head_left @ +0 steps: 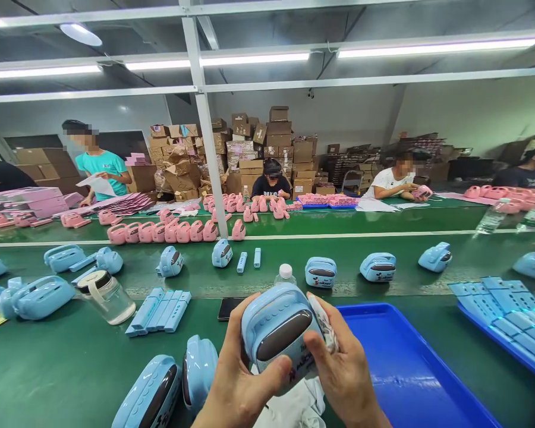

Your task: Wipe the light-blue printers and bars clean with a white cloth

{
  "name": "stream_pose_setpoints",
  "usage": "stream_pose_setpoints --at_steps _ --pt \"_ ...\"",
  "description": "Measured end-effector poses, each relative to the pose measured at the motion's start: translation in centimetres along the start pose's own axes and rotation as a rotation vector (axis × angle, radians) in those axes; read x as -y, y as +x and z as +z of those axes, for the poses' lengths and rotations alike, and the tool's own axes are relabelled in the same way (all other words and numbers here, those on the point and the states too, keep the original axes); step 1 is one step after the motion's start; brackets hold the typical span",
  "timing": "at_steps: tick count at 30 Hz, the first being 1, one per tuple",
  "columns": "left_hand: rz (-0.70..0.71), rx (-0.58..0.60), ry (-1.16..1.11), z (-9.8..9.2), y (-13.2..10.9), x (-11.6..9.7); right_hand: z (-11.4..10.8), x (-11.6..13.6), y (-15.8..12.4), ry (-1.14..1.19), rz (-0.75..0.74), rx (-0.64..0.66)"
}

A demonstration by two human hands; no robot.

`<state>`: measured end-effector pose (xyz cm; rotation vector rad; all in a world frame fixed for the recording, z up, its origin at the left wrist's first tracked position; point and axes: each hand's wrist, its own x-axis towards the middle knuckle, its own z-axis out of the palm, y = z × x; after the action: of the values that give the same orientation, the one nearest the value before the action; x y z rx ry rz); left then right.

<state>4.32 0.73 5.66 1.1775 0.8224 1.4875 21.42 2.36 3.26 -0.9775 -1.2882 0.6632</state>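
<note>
As the left hand curls half-closed round a light-blue handled speaker just left of the blue tray, the right hand pinching white cloth against it, work seems midway; what's finished, I can't tell.

The device at the centre is glossy light blue — its front panel nearly black, with dark lettering below. The tabletop is deep green, the tray a strong royal blue, the cloth white. The near bars match the device's light blue. Farther back, the row of devices is pink, the stacked boxes cardboard brown — and one shirt is bright turquoise.
</note>
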Motion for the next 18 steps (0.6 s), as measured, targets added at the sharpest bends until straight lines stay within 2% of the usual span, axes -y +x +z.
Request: stream_pose_setpoints --at_steps 2,3,4,5,7,8,9,10,12,13,15,18 --pt "-0.005 -0.049 0.030 0.3 -0.4 0.5 0.2 -0.1 -0.2 -0.103 -0.066 -0.226" --pt "0.000 -0.062 0.061 0.4 -0.6 0.7 0.5 0.1 -0.4 -0.136 -0.119 -0.310" --pt "0.002 -0.067 0.094 0.5 -0.8 0.8 0.7 0.5 -0.6 -0.178 -0.204 -0.337" --pt "0.004 -0.069 0.124 0.5 -0.9 0.9 1.0 0.9 -0.8 -0.242 -0.327 -0.307" --pt "-0.004 -0.082 0.147 0.6 -1.0 0.7 1.5 1.5 -0.9 -0.389 -0.579 -0.125" --pt "-0.006 -0.105 0.134 0.6 -0.9 0.6 1.6 1.6 -0.7 -0.402 -0.602 -0.013" --pt "-0.010 -0.136 0.100 0.6 -0.8 0.4 1.7 1.7 -0.5 -0.320 -0.506 0.061" --pt "-0.025 -0.166 0.043 0.7 -0.6 0.3 1.9 1.6 -0.1 -0.161 -0.320 0.093" --pt "-0.101 -0.209 -0.146 1.0 -0.3 0.4 2.4 1.5 0.4 0.220 0.113 0.072" --pt "-0.156 -0.225 -0.259 1.2 -0.1 0.6 2.8 1.5 0.5 0.356 0.259 0.039" --pt "-0.241 -0.245 -0.431 1.6 0.0 1.4 4.0 1.7 0.4 0.495 0.384 -0.011" --pt "-0.147 -0.224 -0.348 1.6 0.1 2.3 5.2 2.3 0.0 0.632 0.505 -0.099"
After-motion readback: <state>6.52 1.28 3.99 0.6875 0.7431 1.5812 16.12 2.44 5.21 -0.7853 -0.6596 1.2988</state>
